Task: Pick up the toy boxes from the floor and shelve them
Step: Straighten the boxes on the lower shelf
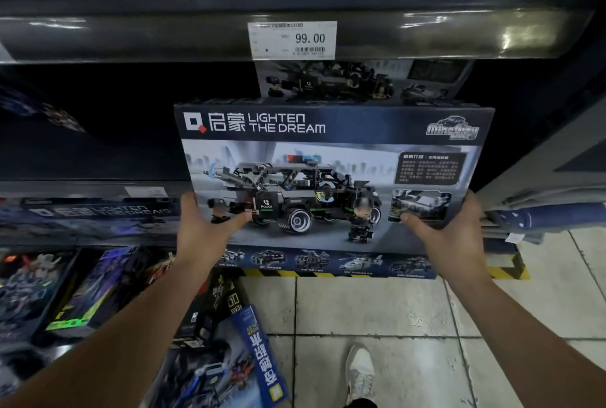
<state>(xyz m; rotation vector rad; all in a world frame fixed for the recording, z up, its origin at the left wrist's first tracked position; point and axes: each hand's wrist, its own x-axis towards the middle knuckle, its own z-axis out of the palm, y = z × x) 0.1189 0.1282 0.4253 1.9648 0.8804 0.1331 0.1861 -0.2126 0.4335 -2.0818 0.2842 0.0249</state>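
A large dark toy box [331, 151] with a police truck picture is held upright in front of the middle shelf opening. My left hand [206, 230] grips its lower left edge, thumb across the front. My right hand [449, 227] grips its lower right edge the same way. A similar box [328, 81] stands on the shelf right behind it. More toy boxes [210, 342] lie on the floor at the lower left, among them one with a blue side [259, 352].
The shelf rail [131, 36] above carries a price tag [292, 39] reading 99.00. Another box [98, 214] lies on the low shelf at left. Folded blue goods [541, 217] sit at right. A white shoe [359, 371] stands on the tiled floor [377, 309].
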